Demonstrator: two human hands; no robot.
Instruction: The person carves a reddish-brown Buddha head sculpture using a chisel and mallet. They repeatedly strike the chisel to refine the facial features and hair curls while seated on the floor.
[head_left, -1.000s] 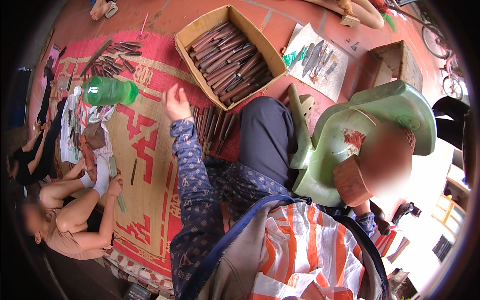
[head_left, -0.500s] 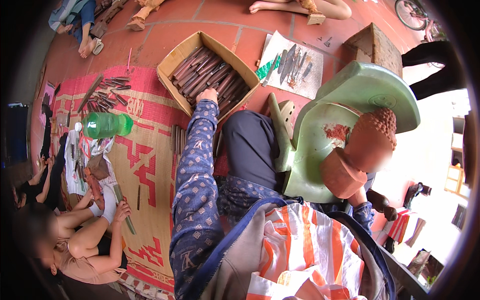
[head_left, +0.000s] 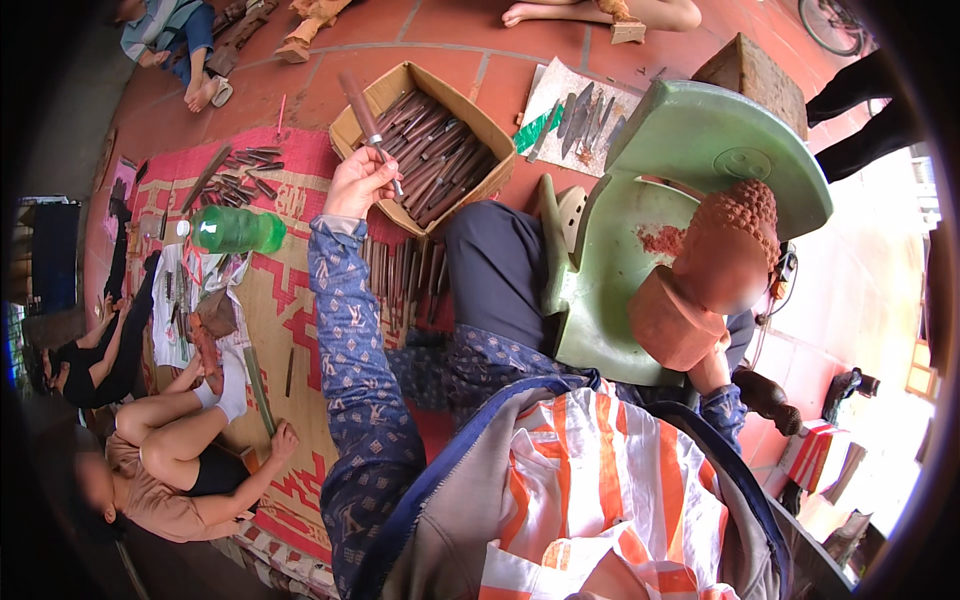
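A wood chisel (head_left: pixel 359 103) with a dark brown handle is pinched in the fingers of my left hand (head_left: pixel 360 182), above the near left edge of a cardboard box (head_left: pixel 497 180). Its metal end points down toward the box, which is full of dark-handled chisels (head_left: pixel 438 150). On the green plastic chair (head_left: pixel 600 330) a reddish-brown carved bust (head_left: pixel 672 318) with knobbly hair lies tilted. My right hand (head_left: pixel 711 369) grips the bust at its base; some fingers are hidden behind it. Reddish wood shavings (head_left: pixel 660 240) lie on the seat beside the bust.
More chisels (head_left: pixel 385 275) are lined up on the red and tan mat (head_left: pixel 295 400) by my leg. Several blades (head_left: pixel 585 118) rest on a pale board beyond the chair. A green bottle (head_left: pixel 238 230) lies at left, near a seated person (head_left: pixel 190 480). A wooden block (head_left: pixel 755 80) stands behind the chair.
My left hand has come up out of the box toward the left with a chisel in it. The bust remains on the chair with my right hand at its base.
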